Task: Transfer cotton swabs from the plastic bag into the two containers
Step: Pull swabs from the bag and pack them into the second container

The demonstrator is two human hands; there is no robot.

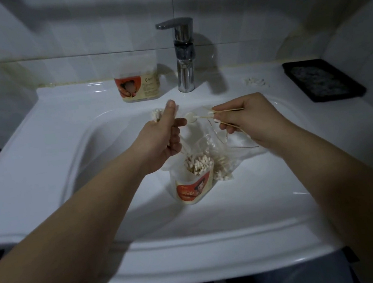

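Swabs (224,111) are split up right now: the right grip (252,119) pinches a few by the sticks, and the left grip (164,139) is curled round a small bunch (156,115) (heads poking out past the thumb). Below both grips, down in the sink (256,193), the bag (231,152) lies touching a container (196,186) packed with more. A second container (137,81) stands beyond the left grip, beside the faucet (184,55).

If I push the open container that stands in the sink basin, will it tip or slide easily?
Probably tips easily: the container is tall, narrow and stands on the curved, glossy basin. Likely light, holding only cotton swabs; it may also slide.
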